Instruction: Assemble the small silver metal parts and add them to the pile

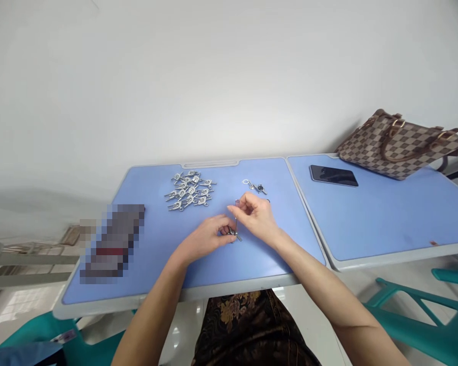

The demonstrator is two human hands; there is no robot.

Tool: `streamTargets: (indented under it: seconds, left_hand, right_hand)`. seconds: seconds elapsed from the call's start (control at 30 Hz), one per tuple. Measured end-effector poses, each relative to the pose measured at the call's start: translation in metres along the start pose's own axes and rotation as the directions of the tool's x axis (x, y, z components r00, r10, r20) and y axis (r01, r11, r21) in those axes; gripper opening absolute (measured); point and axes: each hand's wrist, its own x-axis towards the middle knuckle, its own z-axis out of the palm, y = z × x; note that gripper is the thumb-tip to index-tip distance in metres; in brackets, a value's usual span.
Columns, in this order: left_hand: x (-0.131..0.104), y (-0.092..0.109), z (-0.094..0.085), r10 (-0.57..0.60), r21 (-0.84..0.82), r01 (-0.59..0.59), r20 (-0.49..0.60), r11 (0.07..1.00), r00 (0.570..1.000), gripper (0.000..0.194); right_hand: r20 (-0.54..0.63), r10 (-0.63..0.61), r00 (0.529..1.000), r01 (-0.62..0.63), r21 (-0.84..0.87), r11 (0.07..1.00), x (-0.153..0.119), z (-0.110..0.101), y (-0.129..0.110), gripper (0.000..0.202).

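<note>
My left hand rests on the blue table, its thumb and fingers closed on a small metal fitting with a short pin sticking out. Above it, my right hand pinches a small screwdriver upright, its thin shaft pointing down at the fitting. Fingers partly cover both the handle and the fitting, so whether the tip sits in a screw cannot be made out. A pile of similar silver metal fittings lies beyond my left hand. A few loose metal parts lie just past my right hand.
A black phone and a brown checkered handbag are on the adjoining table at right. On the left side lies a blurred-out dark object. A white wall stands behind; green stools are below.
</note>
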Motion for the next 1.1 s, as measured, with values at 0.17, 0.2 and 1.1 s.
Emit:
streamTargets:
  seconds: [0.17, 0.2, 1.1]
  left_hand:
    - [0.002, 0.000, -0.004, 0.010, -0.347, 0.040, 0.141, 0.937, 0.990, 0.021]
    - [0.002, 0.000, -0.004, 0.011, -0.389, 0.053, 0.162, 0.920, 0.987, 0.022]
    - [0.007, -0.008, 0.005, 0.087, 0.186, -0.051, -0.186, 0.981, 0.979, 0.007]
  right_hand:
    - [0.007, 0.100, 0.995, -0.099, 0.166, 0.981, 0.004, -0.004, -0.006, 0.033]
    - [0.013, 0.115, 0.993, -0.115, 0.188, 0.975, 0.005, -0.005, -0.007, 0.033]
    - [0.317, -0.135, 0.939, 0.146, -0.011, 0.989, 0.000, -0.024, 0.000, 0.011]
